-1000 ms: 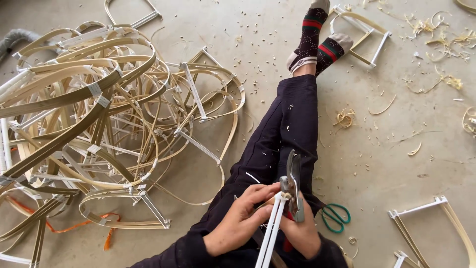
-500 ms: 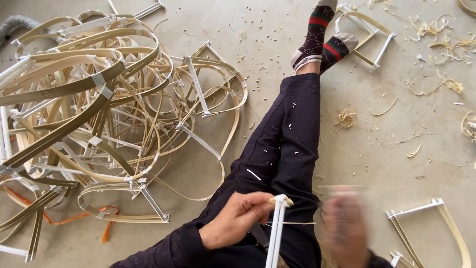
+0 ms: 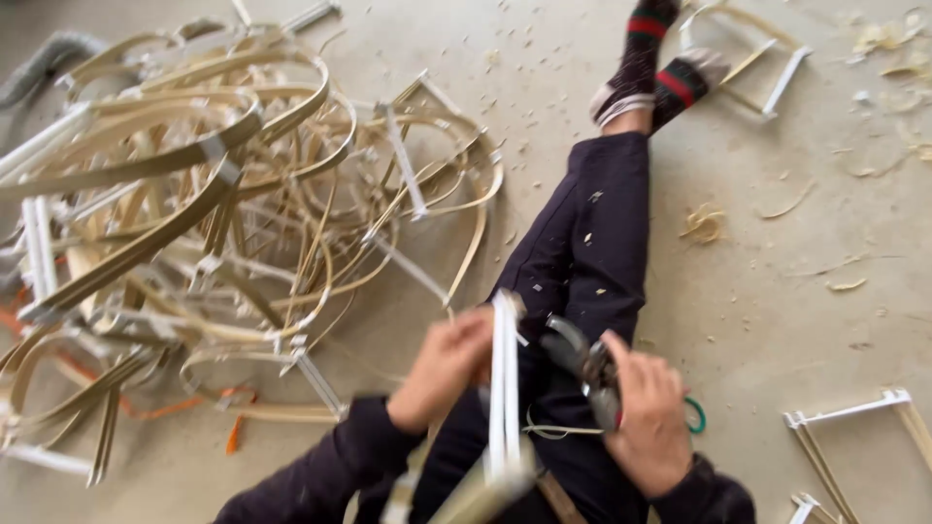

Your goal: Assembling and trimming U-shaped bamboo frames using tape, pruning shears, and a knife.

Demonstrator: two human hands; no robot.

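I sit on a concrete floor with my dark-trousered legs (image 3: pixel 592 243) stretched out. My left hand (image 3: pixel 445 367) grips a white bar (image 3: pixel 504 383) that is joined to a bamboo strip frame and stands upright over my lap. My right hand (image 3: pixel 652 412) is closed around grey metal pliers (image 3: pixel 585 364), whose jaws point left toward the bar, a little apart from it. The view is motion-blurred. A green scissors handle (image 3: pixel 695 415) peeks out behind my right hand.
A big tangle of bent bamboo strips with white bars (image 3: pixel 223 223) fills the floor on my left. More bamboo frames lie at the lower right (image 3: pixel 854 427) and beyond my socked feet (image 3: pixel 757 58). Wood shavings (image 3: pixel 703 223) are scattered over the floor.
My right hand swung away to the right and came back with the pliers near the white bar. The left hand kept hold of the bar, which now stands higher.
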